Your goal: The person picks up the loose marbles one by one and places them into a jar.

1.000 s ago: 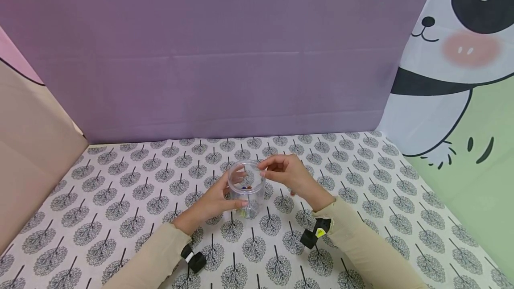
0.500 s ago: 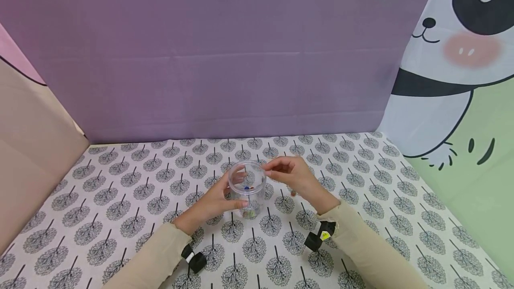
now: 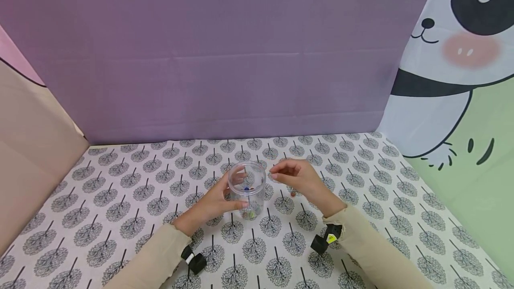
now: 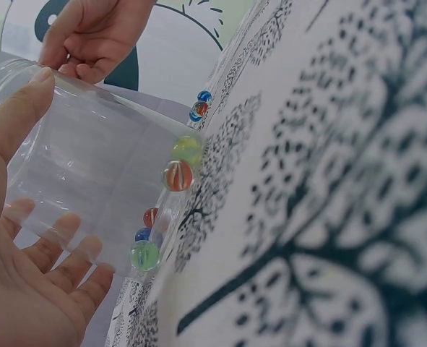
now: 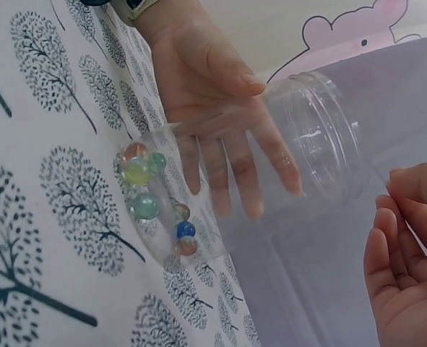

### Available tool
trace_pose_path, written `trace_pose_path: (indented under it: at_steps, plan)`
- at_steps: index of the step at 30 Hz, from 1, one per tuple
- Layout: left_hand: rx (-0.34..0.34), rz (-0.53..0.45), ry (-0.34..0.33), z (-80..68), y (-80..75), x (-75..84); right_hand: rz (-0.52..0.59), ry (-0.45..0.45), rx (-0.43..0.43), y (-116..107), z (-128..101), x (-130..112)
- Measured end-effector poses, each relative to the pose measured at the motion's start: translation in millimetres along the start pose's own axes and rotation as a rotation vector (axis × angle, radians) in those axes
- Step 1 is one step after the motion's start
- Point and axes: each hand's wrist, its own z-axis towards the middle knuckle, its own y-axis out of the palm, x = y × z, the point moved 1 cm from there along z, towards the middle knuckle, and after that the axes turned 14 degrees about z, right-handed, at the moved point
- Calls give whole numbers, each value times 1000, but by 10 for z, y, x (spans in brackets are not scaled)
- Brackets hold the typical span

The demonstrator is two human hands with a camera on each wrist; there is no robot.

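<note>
A clear, lidless jar (image 3: 257, 197) stands upright on the patterned cloth. My left hand (image 3: 213, 198) grips it around the side, thumb in front and fingers behind. Several colourful glass marbles (image 5: 147, 206) lie at the bottom of the jar, among them green, blue and orange ones. My right hand (image 3: 297, 179) hovers just right of the rim, fingers loosely bent and thumb close to the index finger. Nothing shows between its fingertips. Below that hand a brownish marble (image 3: 293, 194) lies on the cloth. The left wrist view shows blue and orange marbles (image 4: 200, 106) beyond the jar.
The table is covered by a white cloth (image 3: 132, 226) with a dark tree print. Behind it rises a purple curtain (image 3: 225, 79). A panel with a panda (image 3: 429, 110) stands on the right, and a beige panel (image 3: 36, 146) on the left.
My right hand has drawn away from the jar's rim to the right and slightly toward me, uncovering more of the brownish marble. The left hand and the jar have hardly moved.
</note>
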Motion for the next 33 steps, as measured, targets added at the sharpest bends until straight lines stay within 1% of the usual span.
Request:
trace_pose_path:
  at_steps: [10,15,27,33]
  plan:
    - [-8,-5,16,-5,6,-3,18,45,-18,-93,-58,74]
    - [-5,-2,14,-11,4,-1,30,23,-33,-140,-81,104]
    - [-10,-2,31,-10,3,23,15,44,-8,-232,-129,139]
    - [-7,3,22,-5,-5,33,7,51,-5,-294,-149,160]
